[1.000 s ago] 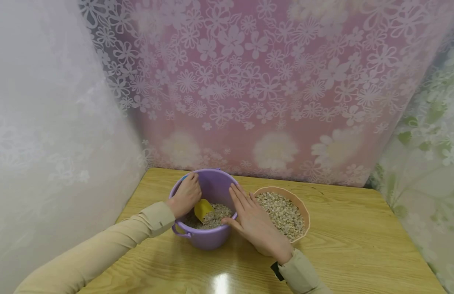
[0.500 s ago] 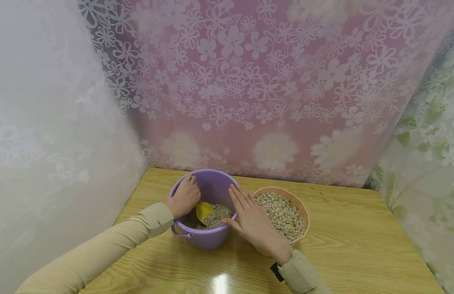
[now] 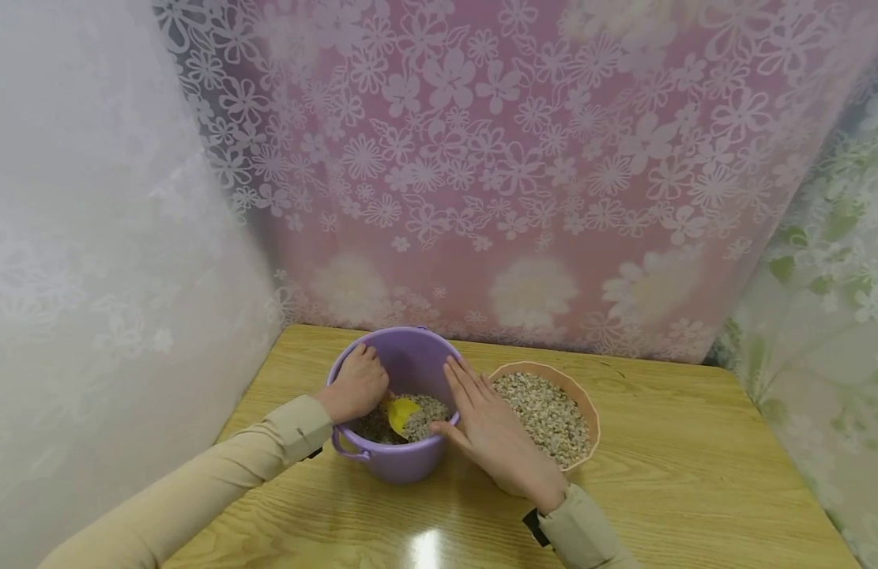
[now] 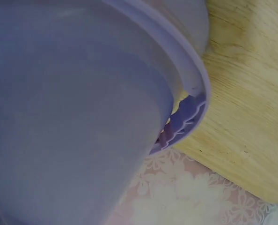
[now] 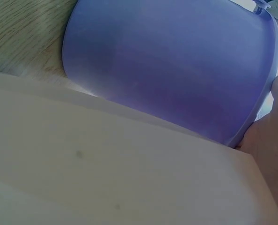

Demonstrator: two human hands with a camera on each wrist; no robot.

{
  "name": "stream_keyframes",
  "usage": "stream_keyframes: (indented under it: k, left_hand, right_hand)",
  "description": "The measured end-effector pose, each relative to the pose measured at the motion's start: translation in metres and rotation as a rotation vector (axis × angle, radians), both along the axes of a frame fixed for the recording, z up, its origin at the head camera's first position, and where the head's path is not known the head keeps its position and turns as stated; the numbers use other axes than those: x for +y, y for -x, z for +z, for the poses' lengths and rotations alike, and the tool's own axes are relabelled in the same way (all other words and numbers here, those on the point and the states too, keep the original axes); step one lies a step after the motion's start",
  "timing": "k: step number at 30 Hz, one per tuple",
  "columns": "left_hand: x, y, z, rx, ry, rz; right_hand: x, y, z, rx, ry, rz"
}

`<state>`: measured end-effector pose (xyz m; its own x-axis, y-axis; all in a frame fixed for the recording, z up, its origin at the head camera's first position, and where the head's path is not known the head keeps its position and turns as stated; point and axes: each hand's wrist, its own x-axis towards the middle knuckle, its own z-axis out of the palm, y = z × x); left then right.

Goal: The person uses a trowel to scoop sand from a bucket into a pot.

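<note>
A purple bucket [image 3: 408,464] stands on the table with small gravel [image 3: 430,408] in its bottom. My left hand [image 3: 355,385] reaches over its left rim and grips a yellow scoop [image 3: 403,414] whose blade lies in the gravel; the grip itself is hidden behind the hand. My right hand [image 3: 501,438] lies with straight fingers along the right rim, thumb apart near the front. In the left wrist view the bucket's wall [image 4: 83,108] fills most of the picture. The right wrist view shows the bucket's outside [image 5: 167,65] and fingers at its rim.
Close to the bucket's right, partly behind my right hand, stands a peach bowl [image 3: 589,407] full of pale gravel [image 3: 541,411]. The wooden table [image 3: 680,466] ends at a pink flowered curtain [image 3: 510,197] behind. A pale sheet [image 3: 126,237] hangs along the left side.
The scoop's blade has turned and shifted slightly right in the gravel. My left hand has dipped a little and moved slightly left. My right hand has stayed at the rim.
</note>
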<state>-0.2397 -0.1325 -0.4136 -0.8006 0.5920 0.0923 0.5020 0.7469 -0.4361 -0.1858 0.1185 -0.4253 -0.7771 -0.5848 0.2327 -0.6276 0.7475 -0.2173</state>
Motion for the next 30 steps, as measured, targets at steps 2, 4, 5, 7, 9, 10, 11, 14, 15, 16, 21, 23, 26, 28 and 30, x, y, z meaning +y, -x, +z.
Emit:
stream_keyframes:
  k: [2,4,5,7,9,10,11,14,15,16,21,23,26,28,30]
  left_hand:
    - [0.0,-0.002,0.003,-0.029,-0.031,0.022]
    - [-0.001,-0.003,0.007,-0.073,-0.061,0.05]
    - [-0.001,-0.004,0.009,-0.1,-0.077,0.072]
    - [-0.001,-0.005,0.012,-0.139,-0.113,0.107]
    - [-0.001,-0.006,0.015,-0.162,-0.156,0.145]
    - [-0.001,-0.007,0.017,-0.159,-0.177,0.162]
    - [-0.001,-0.008,0.018,-0.153,-0.194,0.179]
    - [-0.002,-0.009,0.023,-0.104,-0.229,0.21]
    - [-0.002,-0.01,0.025,-0.094,-0.232,0.223]
    - [-0.003,-0.011,0.027,-0.092,-0.239,0.236]
    - [-0.007,-0.014,0.031,-0.1,-0.294,0.277]
    - [-0.008,-0.017,0.03,-0.077,-0.322,0.269]
    - [-0.011,-0.022,0.028,-0.022,-0.344,0.255]
    - [-0.013,-0.025,0.027,0.017,-0.348,0.247]
    - [-0.015,-0.029,0.026,0.046,-0.347,0.245]
  right_hand:
    - [-0.001,0.0,0.0,0.007,0.0,0.002]
    - [-0.002,0.0,0.0,0.013,-0.001,0.004]
    - [-0.002,0.0,0.001,0.015,-0.003,0.004]
    - [-0.003,0.0,0.001,0.018,-0.003,0.007]
    - [-0.003,0.0,0.001,0.02,-0.002,0.011]
    - [-0.003,0.0,0.001,0.021,-0.002,0.011]
    - [-0.003,0.0,0.002,0.021,-0.004,0.012]
    - [-0.002,0.0,0.002,0.016,-0.006,0.008]
    - [-0.002,0.0,0.002,0.01,-0.003,0.007]
    - [-0.002,0.0,0.002,0.005,-0.005,0.002]
    - [-0.001,-0.003,0.002,-0.007,0.003,-0.008]
    - [0.0,-0.003,0.001,-0.008,0.004,-0.013]
    - [0.0,-0.003,0.0,-0.004,0.007,-0.013]
    - [0.001,-0.003,0.0,-0.006,0.005,-0.013]
    - [0.001,-0.003,0.001,-0.01,0.006,-0.01]
